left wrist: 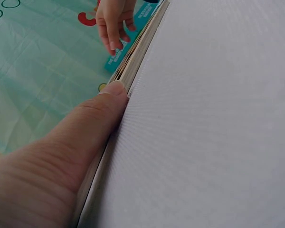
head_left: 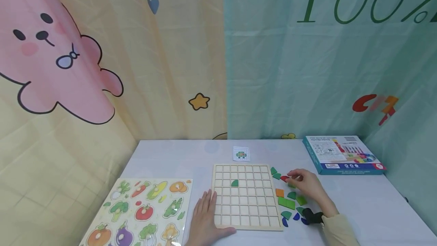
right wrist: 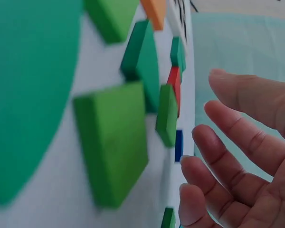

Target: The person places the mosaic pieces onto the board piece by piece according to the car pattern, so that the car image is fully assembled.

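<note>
Head view: the left grip rests with straight fingers at the left edge of the grid board. The red piece lies on the surface, just left of the right grip, the nearer one, loosely wide and holding nothing; the piece's long axis I cannot tell. The box has print too small; the curtain reads "100%".

Right of the wooden grid board, the person wears a plain, pale-cream sleeve with a black, rounded device at its wrist end, while at the board's left edge the fingers are bare and the thumbnail short.
</note>
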Demonstrator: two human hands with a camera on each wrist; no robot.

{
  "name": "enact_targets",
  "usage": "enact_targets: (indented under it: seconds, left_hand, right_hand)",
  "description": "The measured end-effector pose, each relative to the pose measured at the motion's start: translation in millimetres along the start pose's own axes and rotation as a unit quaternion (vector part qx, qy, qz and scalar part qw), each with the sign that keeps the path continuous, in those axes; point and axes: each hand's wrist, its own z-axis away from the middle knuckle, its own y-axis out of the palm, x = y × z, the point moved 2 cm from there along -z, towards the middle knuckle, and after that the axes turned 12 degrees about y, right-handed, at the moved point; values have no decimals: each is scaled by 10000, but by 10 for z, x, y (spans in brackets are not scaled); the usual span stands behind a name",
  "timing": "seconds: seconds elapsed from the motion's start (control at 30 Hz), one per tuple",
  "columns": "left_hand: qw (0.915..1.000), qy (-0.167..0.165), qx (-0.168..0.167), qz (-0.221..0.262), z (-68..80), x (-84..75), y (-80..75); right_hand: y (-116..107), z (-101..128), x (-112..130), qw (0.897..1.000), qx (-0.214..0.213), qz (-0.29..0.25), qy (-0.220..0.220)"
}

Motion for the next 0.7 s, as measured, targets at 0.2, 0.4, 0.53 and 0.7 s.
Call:
enact_targets:
  seconds: [0.2, 0.4, 0.53, 0.7]
  left_hand:
    - [9991, 137, -378, -91, 16, -22, -24]
    - [9998, 51, -193, -11, 13, -28, -47]
    - [9999, -28, -62, 101, 5, -39, -64]
    - [9998, 31, -194, 78, 5, -58, -83]
  right_hand:
    - [-52, 22, -101, 9997, -12, 220, 75]
    - [-46, 14, -142, 9994, 75, 298, 169]
    - [-42, 16, -139, 9993, 84, 297, 190]
    - [-36, 14, -160, 9993, 81, 294, 199]
